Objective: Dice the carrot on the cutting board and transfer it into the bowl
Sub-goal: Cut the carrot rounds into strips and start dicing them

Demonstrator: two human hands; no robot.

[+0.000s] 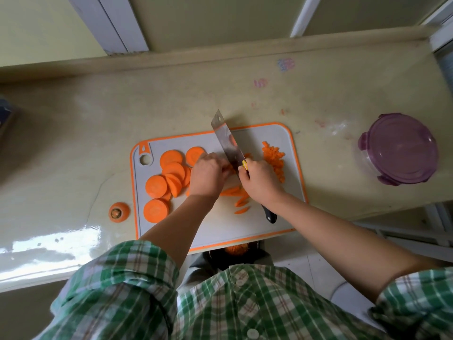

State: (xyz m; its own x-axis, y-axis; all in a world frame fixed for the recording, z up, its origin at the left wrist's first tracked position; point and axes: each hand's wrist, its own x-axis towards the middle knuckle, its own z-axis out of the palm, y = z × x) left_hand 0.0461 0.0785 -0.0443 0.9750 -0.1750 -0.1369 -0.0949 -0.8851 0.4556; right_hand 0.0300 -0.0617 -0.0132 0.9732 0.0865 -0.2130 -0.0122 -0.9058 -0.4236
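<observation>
**Desk** (171, 99), cream, glossy: carries everything listed.

**Cutting board** (220, 231), grey plastic with an orange rim: at the desk's near edge, centre.

**Carrot slices** (157, 186), round, orange, thick: about eight, overlapping on the left half of the board. Uncut.

**Carrot strips** (239, 197), thin orange slivers: loose on the board's middle, between the two wrists. More sit under the blade, mostly hidden by fingers.

**Diced carrot** (274, 160), small orange cubes: heaped on the right side of the board, just right of the knife.

**Carrot top** (119, 211), an orange stub with a brown stem scar: on the desk just left of the board. Discard.

**Cleaver** (225, 136), broad steel blade, black handle: blade slanting far-left, its edge down among the strips.

**Right hand** (261, 179): fingers wrapped around the cleaver handle where it meets the blade.

**Left hand** (207, 175): fingers curled down, holding the carrot strips against the left face of the blade.

**Bowl** (402, 148), round clear plastic with a purple clip lid: far right on the desk, well apart from the board. Lid on.

**Step in hand:** cross-cutting strips into dice; roughly a third appears done.

**Next move calls for:** left fingertips kept tucked back from the edge, the remaining slices cut to strips and then diced, and the lid unclipped before any transfer.
</observation>
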